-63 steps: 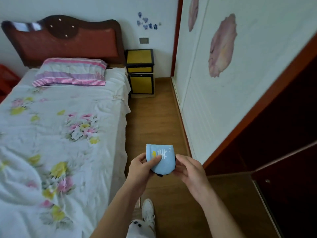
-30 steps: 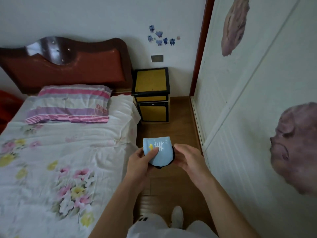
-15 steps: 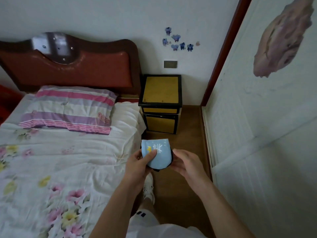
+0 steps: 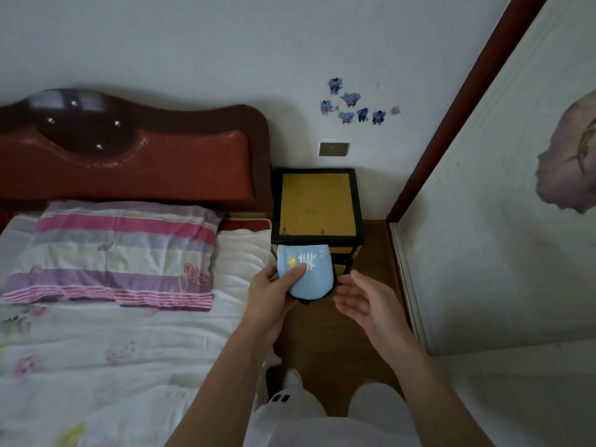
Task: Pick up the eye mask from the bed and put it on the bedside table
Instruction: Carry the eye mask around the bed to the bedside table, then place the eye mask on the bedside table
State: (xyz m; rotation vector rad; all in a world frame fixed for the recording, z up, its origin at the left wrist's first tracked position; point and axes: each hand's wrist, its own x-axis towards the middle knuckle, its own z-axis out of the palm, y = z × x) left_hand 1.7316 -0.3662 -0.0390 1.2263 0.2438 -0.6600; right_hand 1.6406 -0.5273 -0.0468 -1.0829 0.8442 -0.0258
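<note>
The light blue eye mask (image 4: 311, 275), folded, with a white and yellow print and a black backing, is pinched in my left hand (image 4: 274, 293), thumb on its front. It hangs in the air just in front of the bedside table (image 4: 317, 206), a black-framed cabinet with a yellow top, and covers part of its front edge. My right hand (image 4: 362, 303) is beside the mask on the right, palm up, fingers spread, not touching it. The bed (image 4: 106, 333) with its white flowered sheet lies to the left.
A striped pink and purple pillow (image 4: 113, 253) lies at the head of the bed under a red-brown headboard (image 4: 129, 156). A white panelled wall with a dark red frame (image 4: 451, 124) closes the right side. A narrow strip of wooden floor (image 4: 322, 343) runs between bed and wall.
I have walked closer to the bedside table, which now sits right behind the mask. My right hand has let go of the mask and opened; my left hand still holds it.
</note>
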